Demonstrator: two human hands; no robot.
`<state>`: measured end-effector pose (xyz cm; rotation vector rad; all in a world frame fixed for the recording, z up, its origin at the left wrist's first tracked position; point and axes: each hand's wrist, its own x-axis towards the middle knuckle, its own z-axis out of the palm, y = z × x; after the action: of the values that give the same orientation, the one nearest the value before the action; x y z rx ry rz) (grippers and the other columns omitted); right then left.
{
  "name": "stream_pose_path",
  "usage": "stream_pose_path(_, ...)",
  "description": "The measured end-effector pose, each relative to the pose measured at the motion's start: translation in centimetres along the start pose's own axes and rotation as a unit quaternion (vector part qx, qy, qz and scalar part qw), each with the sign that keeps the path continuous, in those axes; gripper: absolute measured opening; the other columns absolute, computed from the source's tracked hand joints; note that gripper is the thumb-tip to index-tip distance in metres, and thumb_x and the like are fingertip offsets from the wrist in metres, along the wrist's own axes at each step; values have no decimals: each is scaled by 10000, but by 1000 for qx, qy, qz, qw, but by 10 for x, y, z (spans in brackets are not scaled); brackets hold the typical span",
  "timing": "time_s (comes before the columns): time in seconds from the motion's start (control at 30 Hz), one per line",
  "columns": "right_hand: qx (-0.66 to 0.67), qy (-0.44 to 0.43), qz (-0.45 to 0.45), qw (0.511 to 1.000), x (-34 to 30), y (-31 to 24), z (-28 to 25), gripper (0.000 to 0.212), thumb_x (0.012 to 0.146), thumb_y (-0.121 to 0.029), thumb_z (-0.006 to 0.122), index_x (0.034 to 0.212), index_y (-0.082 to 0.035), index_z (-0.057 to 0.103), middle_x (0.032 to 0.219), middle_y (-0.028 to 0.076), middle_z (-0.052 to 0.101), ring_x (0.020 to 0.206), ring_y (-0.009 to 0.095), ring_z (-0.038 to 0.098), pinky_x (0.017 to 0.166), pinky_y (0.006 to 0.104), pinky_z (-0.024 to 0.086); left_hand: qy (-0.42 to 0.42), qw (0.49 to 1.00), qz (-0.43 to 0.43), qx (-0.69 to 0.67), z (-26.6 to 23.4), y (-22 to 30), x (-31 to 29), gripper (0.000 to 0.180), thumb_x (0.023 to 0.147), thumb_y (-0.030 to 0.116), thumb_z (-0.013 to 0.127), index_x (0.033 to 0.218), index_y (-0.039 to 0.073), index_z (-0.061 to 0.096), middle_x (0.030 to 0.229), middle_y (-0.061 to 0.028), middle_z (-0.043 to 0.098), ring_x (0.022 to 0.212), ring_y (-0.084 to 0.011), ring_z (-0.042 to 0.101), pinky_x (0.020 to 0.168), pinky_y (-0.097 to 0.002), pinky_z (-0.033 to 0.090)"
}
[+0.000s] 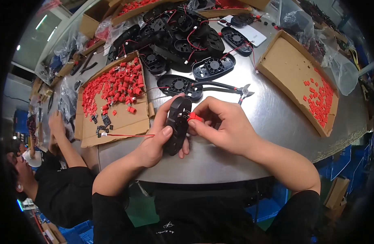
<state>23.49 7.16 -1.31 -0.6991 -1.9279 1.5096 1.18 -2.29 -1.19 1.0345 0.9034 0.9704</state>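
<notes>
Here's the big one, the steel table (272,118), its near edge curving just in front of the person's body. Steel runs on from the right forearm to the right-hand cardboard tray (282,57), so there's room on that side; on the left it's tighter, the other cardboard tray (126,127) sitting near the left wrist. The metal is grey and shiny, smeared with reflected light, and beyond it a co-worker (65,197) in black sits at the left, arm reaching to the table. At the far side, a heap of black fan housings (183,38) boxes in the work, red wires poking out.

Now the hands, above the near part of the table: the left hand (152,140) grips a black oval housing (177,130) on edge, thumb across its face. Its red wire trails left over the tray to a white connector (104,134). Behind, black-handled cutting pliers (217,84) lie across one housing. And the right hand (227,124) pinches a small red plastic piece (195,117) right at the held housing's side; whether it's seated, I can't tell.
</notes>
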Motion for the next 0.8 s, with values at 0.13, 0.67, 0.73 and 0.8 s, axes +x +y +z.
stream_pose_path(0.13,-11,-1,-39,999,-1,-2,1,164,978,-134,774,1040,-14,680,815,9,710,717,47,621,633,222,487,24,989,27,147,-2,3,-3,811,1077,333,540,1724,155,84,1275,-151,596,851,-157,664,738,-308,550)
stream_pose_path(0.67,54,-105,109,987,5,13,-8,144,991,-68,744,1103,16,710,881,10,717,792,57,665,719,231,534,79,819,155,547,0,9,-3,757,893,243,749,1601,212,486,937,-112,586,747,-332,661,660,-430,578)
stream_pose_path(0.73,-11,-122,136,983,9,8,-7,155,988,-74,747,1100,25,711,899,24,733,812,66,687,743,235,554,82,818,112,559,5,14,-8,740,894,213,745,1591,192,499,951,-124,598,774,-332,660,686,-418,565)
stream_pose_path(0.8,-14,-109,192,975,8,0,-6,167,982,-77,752,1100,35,715,903,29,746,817,78,702,762,239,567,82,820,70,562,6,14,-9,724,894,183,741,1581,173,513,964,-136,611,800,-333,660,711,-406,551)
